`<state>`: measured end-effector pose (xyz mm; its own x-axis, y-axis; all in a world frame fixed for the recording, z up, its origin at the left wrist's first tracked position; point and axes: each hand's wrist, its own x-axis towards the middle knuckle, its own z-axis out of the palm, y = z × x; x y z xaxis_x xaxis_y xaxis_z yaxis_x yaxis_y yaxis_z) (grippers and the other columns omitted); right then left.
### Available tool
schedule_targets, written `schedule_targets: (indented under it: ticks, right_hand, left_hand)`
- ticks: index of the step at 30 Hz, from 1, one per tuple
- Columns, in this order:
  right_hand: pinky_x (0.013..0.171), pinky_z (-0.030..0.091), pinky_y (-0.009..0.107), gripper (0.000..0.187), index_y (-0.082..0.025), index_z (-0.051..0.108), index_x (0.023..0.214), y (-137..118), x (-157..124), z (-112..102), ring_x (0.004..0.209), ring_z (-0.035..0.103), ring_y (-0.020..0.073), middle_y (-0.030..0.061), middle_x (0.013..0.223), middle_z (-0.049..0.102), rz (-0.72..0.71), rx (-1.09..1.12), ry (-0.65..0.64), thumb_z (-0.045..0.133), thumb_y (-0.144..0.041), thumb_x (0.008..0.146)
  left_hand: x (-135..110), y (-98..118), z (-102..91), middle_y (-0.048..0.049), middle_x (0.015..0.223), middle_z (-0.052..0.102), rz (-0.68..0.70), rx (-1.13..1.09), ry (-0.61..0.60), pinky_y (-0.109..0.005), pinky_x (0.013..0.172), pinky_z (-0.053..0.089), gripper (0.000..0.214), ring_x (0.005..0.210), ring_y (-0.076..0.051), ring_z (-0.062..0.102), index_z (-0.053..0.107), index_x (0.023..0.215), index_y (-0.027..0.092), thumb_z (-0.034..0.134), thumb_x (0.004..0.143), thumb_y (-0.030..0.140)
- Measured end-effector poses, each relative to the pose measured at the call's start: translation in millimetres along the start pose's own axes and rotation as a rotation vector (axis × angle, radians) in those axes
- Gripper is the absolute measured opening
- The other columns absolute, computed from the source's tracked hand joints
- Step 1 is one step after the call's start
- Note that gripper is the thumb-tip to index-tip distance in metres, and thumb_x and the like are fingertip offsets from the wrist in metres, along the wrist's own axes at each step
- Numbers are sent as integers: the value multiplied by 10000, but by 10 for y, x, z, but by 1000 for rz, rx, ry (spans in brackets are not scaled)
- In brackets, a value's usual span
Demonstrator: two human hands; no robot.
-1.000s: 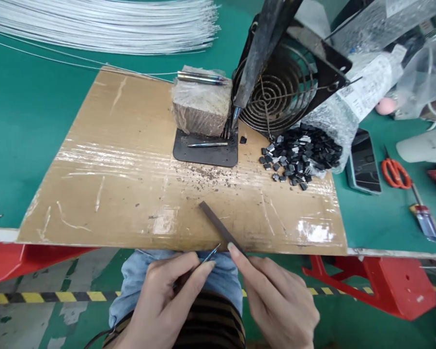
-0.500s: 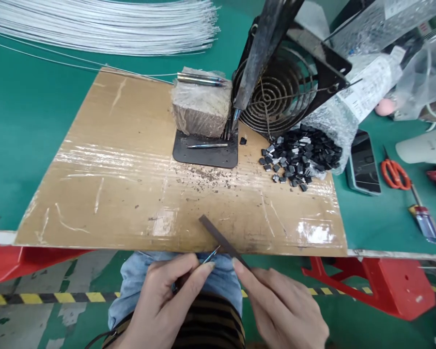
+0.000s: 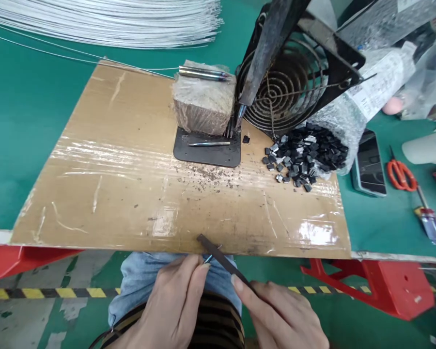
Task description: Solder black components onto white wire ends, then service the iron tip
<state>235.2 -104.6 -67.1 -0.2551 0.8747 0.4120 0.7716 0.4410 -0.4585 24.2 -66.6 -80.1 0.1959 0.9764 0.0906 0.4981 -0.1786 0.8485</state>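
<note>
My left hand is closed on a thin, pointed metal soldering iron tip, most of it hidden by the fingers. In my right hand is a flat dark file, its far end over the front edge of the cardboard. The file lies across the tip close to its point; whether they touch is hard to tell. Both hands are above my lap. Another metal tip rests on a black plate, and more tips lie on a wrapped block.
A soldering iron leans in front of a fan with a wire guard. To the right are a pile of small black pieces, a phone, orange-handled scissors and a screwdriver. White wires lie at the back left.
The file has been drawn back toward me and now crosses farther along the tip. My left hand has turned, so less of the tip shows. The view has shifted slightly.
</note>
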Motion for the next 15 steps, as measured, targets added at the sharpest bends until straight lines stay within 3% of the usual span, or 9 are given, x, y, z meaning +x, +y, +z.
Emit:
schedule_targets:
  ticks: [8,10,15]
  right_hand:
    - [643,538,238,313,-122,780,1260,16,178,161,677,727,113,37,857,783,-40,66,38,556,-8,1074]
    - [638,534,244,307,-136,795,1231,-3,115,133,664,728,112,30,848,780,-39,27,0,549,-25,1085]
    - [580,496,243,315,-155,836,1084,-27,35,84,577,691,95,16,758,745,-23,-26,107,540,-49,1099]
  left_hand:
    - [45,26,3,7,601,647,49,-54,7,-274,526,516,371,494,-175,620,559,780,270,384,1099,201]
    - [42,26,1,5,593,641,36,-45,5,-281,530,515,375,499,-180,622,561,769,269,390,1093,190]
    - [23,4,17,11,604,633,40,-54,13,-287,551,517,369,531,-183,637,556,771,268,401,1095,183]
